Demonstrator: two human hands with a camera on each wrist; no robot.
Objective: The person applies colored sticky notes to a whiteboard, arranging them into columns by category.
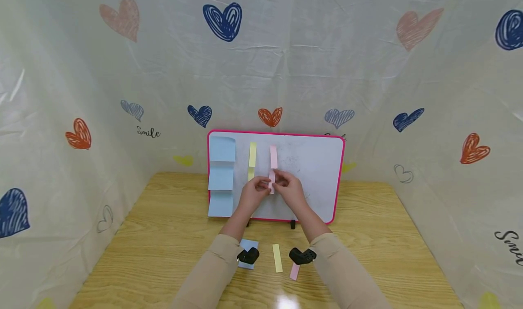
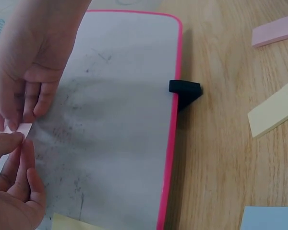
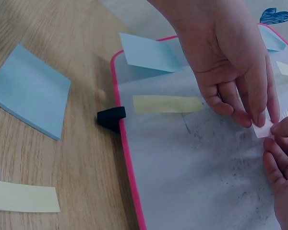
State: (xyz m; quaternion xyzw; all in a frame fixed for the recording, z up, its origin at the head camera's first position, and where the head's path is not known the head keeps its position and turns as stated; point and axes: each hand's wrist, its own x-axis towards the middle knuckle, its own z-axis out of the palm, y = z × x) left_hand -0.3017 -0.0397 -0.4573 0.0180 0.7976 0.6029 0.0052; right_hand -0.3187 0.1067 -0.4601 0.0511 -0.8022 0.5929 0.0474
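Observation:
Both hands are at the whiteboard (image 1: 310, 177), at the lower end of a column of narrow pink sticky notes. An upper pink sticky note (image 1: 273, 157) is on the board. My left hand (image 1: 254, 193) pinches the bottom end of the lower pink sticky note (image 1: 271, 186) from the left. From the right, my right hand (image 1: 290, 190) pinches the same note with thumb and fingertips. Part of that note is hidden behind fingers in the left wrist view. Left of the hands is a column of yellow sticky notes (image 1: 252, 154), partly covered by my left hand.
Three square blue sticky notes (image 1: 222, 176) run down the board's left side. Black feet (image 1: 293, 224) hold the pink-framed board up. On the wooden table lie a blue pad (image 3: 31, 91), a yellow strip pad (image 1: 277, 258) and a pink strip pad (image 1: 294, 272). A heart-printed curtain (image 1: 253, 73) hangs behind.

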